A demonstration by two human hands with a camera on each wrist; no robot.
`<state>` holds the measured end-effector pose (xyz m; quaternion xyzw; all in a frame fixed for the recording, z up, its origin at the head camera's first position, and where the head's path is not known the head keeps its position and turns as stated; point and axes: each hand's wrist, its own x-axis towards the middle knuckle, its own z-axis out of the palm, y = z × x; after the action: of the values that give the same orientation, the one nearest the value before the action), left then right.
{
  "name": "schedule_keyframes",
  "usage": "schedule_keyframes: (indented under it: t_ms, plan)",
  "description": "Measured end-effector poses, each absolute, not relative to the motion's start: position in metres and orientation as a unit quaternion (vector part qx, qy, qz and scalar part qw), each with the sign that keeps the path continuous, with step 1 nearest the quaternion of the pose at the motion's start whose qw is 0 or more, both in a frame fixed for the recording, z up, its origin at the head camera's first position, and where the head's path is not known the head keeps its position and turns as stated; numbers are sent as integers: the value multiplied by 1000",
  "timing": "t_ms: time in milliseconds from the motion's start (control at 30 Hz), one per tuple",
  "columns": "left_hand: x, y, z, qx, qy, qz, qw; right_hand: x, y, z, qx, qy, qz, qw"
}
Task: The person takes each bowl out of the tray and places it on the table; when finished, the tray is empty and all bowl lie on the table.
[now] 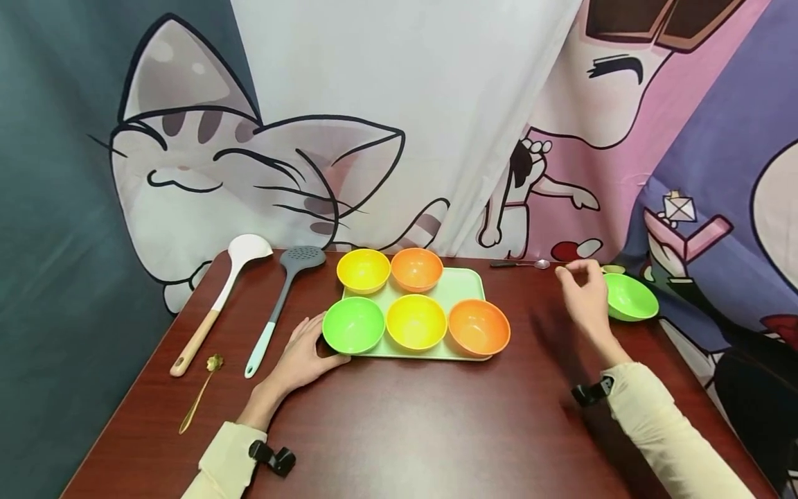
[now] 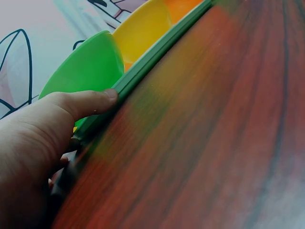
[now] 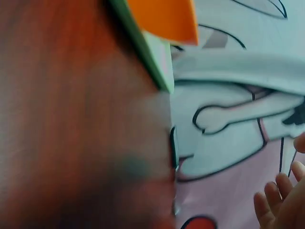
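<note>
A pale green tray carries several bowls: a green bowl, yellow bowls and orange bowls. My left hand holds the tray's near left corner, beside the green bowl. Its thumb lies against the tray's front edge, while the other fingers run along the left side, partly hidden in the left wrist view. On the right, my right hand hovers over the table with thumb and fingers apart and nothing between them. Another green bowl is just beyond it, by the right edge.
A white ladle with a wooden handle, a grey slotted turner and a small gold spoon lie at the left. A dark-handled spoon lies along the back edge. Behind the table hangs a printed curtain.
</note>
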<state>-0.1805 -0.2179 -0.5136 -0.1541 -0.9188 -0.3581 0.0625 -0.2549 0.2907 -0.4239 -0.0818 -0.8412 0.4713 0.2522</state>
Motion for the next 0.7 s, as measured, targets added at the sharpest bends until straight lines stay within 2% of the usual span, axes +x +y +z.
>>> schedule_keyframes:
  t_ms: [233,333,700]
  plan:
    - [-182,-218,-513,-155,-913,-373,53,-278,262,-408,59,-906,403,114]
    - [-183,-219,-513,-159,-915,-369,46,-286,250,-406,86,-918,382,63]
    - [-184,-221,-512,-160,-917,-365,40,-319,196,-393,143,-913,381,-37]
